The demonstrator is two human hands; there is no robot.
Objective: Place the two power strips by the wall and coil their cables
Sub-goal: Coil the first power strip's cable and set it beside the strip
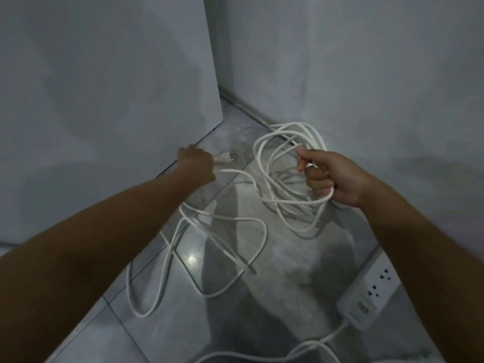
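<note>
One white power strip (366, 297) lies on the floor (157, 336); right hand (332, 176) grips several white cable loops (273, 179), left hand (196, 163) apparently holds one plug (225, 158).

No text, brand, number or sign can be read here. The white power strip (366, 297) on the floor at the lower right has a small rectangular label (362, 307) near its cable end. Faint lines of print run beside the label. All of this is too small and blurred to make out.
</note>
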